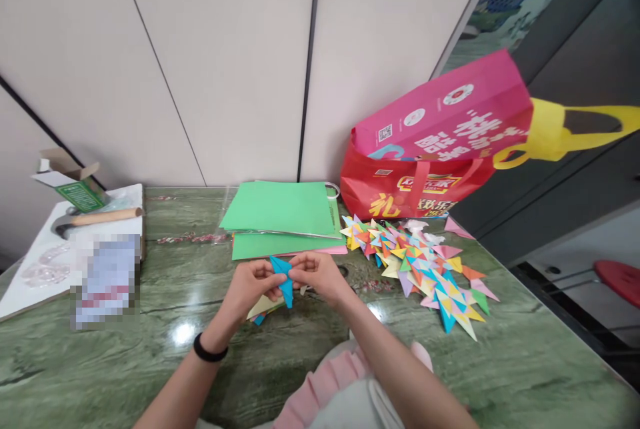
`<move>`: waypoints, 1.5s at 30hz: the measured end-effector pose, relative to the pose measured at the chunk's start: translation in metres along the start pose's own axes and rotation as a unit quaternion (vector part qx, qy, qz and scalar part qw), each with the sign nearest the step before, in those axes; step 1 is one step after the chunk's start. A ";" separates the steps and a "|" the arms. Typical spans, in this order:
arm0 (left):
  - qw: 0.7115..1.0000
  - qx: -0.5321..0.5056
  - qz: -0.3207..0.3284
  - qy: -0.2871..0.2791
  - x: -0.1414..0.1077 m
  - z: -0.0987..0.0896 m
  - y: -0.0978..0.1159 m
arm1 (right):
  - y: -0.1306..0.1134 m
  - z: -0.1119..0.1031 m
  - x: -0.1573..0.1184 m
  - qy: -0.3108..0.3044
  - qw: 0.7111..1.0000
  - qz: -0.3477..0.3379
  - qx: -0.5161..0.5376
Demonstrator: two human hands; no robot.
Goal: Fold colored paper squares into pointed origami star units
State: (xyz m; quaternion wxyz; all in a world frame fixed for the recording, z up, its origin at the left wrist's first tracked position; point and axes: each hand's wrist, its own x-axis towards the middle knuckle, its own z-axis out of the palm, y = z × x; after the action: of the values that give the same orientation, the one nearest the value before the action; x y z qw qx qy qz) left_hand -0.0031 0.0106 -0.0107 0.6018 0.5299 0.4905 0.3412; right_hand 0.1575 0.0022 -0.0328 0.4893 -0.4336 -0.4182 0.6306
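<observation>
Between my hands is a small folded piece of blue paper [282,273], held above the table near its front middle. My left hand [255,285], with a black band on its wrist, pinches the paper from the left. From the right, my right hand [315,272] grips the same piece between thumb and fingers. Below my left hand lie a few cream and blue papers [263,309], partly hidden by it. Green paper sheets [280,209] lie stacked behind my hands. To the right spreads a pile of many-coloured folded paper triangles [425,265].
A red bag [415,185] and a pink bag [450,109] with yellow handles stand at the back right. On a white board [37,282] at the left are a green box [80,194] and a sickle [105,217]. The green table [165,375] meets a pale panelled wall.
</observation>
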 end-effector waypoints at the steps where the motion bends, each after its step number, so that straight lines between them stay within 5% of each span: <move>1: 1.000 -0.001 -0.003 0.003 0.000 0.000 0.000 | 0.001 0.000 0.001 -0.001 1.000 0.002 -0.001; 8: 1.000 0.018 -0.008 0.003 -0.001 0.000 0.001 | 0.000 0.003 0.002 0.006 1.000 0.027 -0.013; 14: 0.997 0.014 0.027 0.074 0.000 -0.003 0.003 | -0.002 0.003 0.002 0.045 0.999 0.009 -0.009; 28: 0.994 0.100 0.040 0.020 0.000 -0.003 -0.003 | 0.002 0.003 0.003 0.045 0.999 -0.012 -0.006; 45: 1.000 -0.012 0.000 0.014 -0.005 0.001 0.000 | -0.002 0.005 0.002 0.060 0.998 -0.018 0.013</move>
State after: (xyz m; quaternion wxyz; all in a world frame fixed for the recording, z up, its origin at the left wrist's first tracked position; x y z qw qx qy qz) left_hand -0.0036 0.0061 -0.0093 0.6011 0.5178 0.4951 0.3541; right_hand 0.1526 0.0040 -0.0302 0.5304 -0.4565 -0.3875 0.6001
